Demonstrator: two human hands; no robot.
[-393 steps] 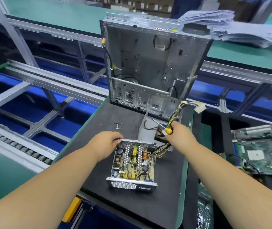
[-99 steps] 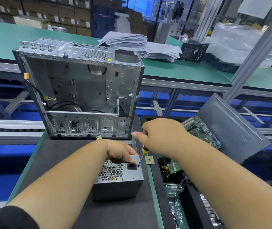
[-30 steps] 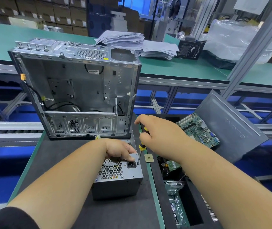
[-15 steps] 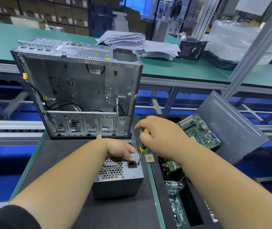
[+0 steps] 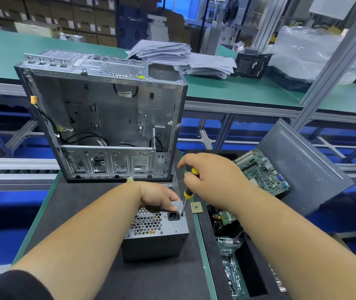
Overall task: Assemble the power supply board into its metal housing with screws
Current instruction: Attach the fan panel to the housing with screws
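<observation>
The closed grey power supply housing [image 5: 155, 241] stands on the black mat with its honeycomb vent and black power socket facing up. My left hand [image 5: 158, 197] grips its far top edge. My right hand [image 5: 211, 180] holds a yellow-and-black screwdriver [image 5: 187, 194] upright. Its tip rests on the housing's top face, at the corner just right of the socket. The board inside is hidden by the housing.
An open empty computer case [image 5: 107, 118] stands upright behind the housing. A small square chip [image 5: 196, 207] lies at the mat's right edge. A black bin [image 5: 233, 245] at right holds a green motherboard [image 5: 263, 172], a grey panel [image 5: 302, 167] and other parts. Paper stacks [image 5: 172, 55] lie on the far bench.
Since 13 seconds ago the open board has been closed into its housing and stood on end. Over the last second my right hand stays on the screwdriver at the same corner, shifting only slightly.
</observation>
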